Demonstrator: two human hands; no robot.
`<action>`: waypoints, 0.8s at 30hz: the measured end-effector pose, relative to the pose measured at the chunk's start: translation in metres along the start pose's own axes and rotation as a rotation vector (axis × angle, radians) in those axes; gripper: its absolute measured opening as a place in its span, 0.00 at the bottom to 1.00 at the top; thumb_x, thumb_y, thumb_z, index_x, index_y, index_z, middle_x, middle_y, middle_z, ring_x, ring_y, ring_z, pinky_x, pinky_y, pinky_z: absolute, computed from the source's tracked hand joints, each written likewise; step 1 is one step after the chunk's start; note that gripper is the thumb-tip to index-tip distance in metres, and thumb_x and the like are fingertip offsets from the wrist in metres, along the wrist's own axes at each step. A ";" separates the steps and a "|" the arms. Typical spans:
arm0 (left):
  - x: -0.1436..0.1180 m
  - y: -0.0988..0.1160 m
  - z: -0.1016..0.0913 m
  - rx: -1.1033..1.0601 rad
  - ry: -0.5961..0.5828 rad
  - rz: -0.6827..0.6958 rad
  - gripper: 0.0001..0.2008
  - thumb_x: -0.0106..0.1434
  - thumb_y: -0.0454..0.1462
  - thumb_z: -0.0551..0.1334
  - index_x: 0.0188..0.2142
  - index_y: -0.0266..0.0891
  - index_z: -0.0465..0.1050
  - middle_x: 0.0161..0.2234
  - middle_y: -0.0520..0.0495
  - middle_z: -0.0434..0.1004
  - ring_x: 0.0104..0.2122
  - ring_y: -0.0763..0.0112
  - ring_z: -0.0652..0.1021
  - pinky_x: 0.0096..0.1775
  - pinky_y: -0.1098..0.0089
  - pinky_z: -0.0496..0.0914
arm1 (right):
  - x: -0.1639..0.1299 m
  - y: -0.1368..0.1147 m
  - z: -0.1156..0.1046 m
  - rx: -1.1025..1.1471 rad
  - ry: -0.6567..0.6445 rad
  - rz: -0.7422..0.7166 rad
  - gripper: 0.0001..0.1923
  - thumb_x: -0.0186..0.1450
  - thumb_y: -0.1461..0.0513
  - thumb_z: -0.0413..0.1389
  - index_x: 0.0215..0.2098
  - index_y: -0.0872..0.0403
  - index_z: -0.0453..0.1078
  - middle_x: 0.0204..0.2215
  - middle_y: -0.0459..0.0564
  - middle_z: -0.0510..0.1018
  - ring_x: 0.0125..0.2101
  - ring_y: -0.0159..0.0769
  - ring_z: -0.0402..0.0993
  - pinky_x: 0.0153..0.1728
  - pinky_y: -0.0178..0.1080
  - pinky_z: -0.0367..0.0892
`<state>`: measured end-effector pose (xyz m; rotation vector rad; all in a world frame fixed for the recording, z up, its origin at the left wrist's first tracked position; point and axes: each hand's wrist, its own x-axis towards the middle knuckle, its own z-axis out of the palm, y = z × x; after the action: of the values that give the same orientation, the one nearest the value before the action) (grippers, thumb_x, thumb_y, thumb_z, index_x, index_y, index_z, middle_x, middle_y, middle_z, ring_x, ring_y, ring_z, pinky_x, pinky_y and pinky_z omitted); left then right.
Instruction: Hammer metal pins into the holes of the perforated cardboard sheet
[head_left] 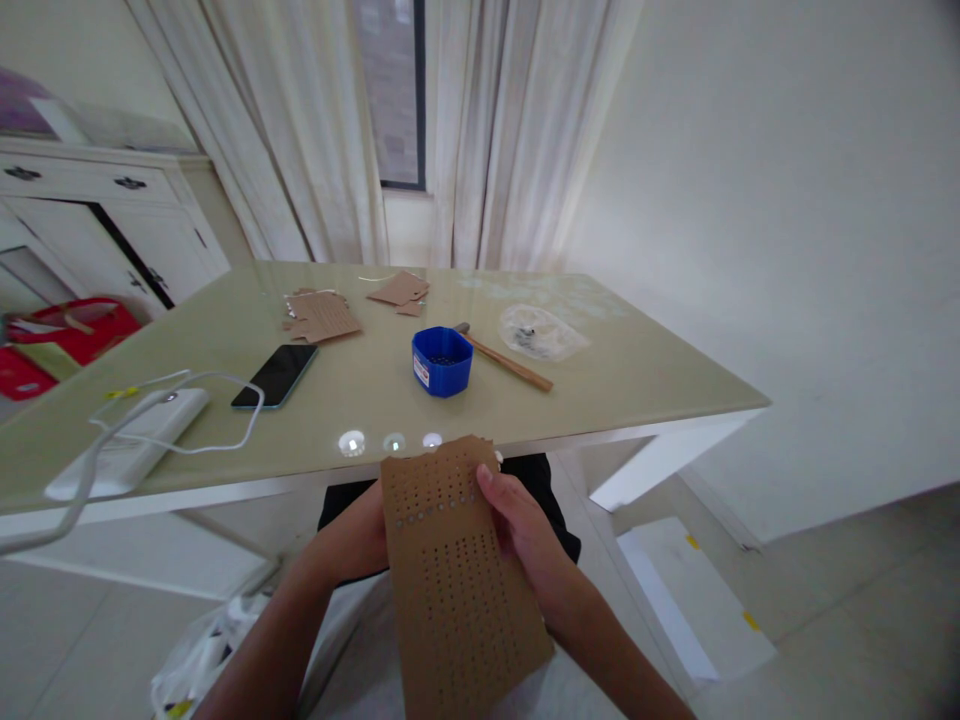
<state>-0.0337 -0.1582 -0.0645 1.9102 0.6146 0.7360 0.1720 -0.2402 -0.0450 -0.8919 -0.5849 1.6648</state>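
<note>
A brown cardboard sheet (409, 600) with rows of small holes is held over my lap, just in front of the table edge. One row near its far end carries small grey round heads. My right hand (525, 525) grips the sheet's right edge, thumb lying on top. At the left edge is my left hand (364, 530), its fingers hidden beneath the cardboard. Beyond the sheet, a blue octagonal tub (442, 375) with small dark pieces inside stands on the table. Behind the tub lies a hammer (514, 362) with a wooden handle, its head partly hidden.
On the table (600, 400) are a phone (277, 376), a white power strip (135, 440) with a cable, cardboard scraps (322, 316), more scraps (401, 288) and a clear plastic bag (551, 335). A white board (694, 590) lies on the floor at right, and a plastic bag (202, 650) at left.
</note>
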 end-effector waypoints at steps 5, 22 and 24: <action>0.000 0.001 0.000 -0.007 -0.041 -0.025 0.18 0.67 0.48 0.73 0.52 0.44 0.88 0.51 0.40 0.90 0.53 0.48 0.86 0.62 0.50 0.79 | -0.002 0.000 0.001 -0.002 0.001 -0.003 0.28 0.63 0.40 0.75 0.40 0.56 0.83 0.36 0.54 0.88 0.40 0.49 0.86 0.46 0.47 0.76; -0.001 -0.001 0.002 -0.076 -0.040 -0.138 0.22 0.67 0.54 0.72 0.51 0.42 0.88 0.54 0.38 0.89 0.54 0.47 0.84 0.63 0.50 0.78 | 0.000 0.002 -0.006 -0.041 0.098 -0.020 0.26 0.59 0.41 0.78 0.37 0.53 0.81 0.28 0.47 0.82 0.32 0.42 0.78 0.38 0.43 0.71; 0.000 -0.002 0.003 -0.080 -0.056 -0.136 0.23 0.67 0.54 0.72 0.51 0.41 0.88 0.54 0.37 0.89 0.54 0.46 0.84 0.64 0.49 0.78 | 0.000 0.002 -0.007 -0.038 0.116 -0.021 0.28 0.57 0.41 0.79 0.38 0.53 0.81 0.29 0.46 0.82 0.31 0.40 0.77 0.38 0.42 0.71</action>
<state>-0.0319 -0.1593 -0.0678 1.7908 0.6634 0.6099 0.1763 -0.2408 -0.0507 -0.9994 -0.5458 1.5767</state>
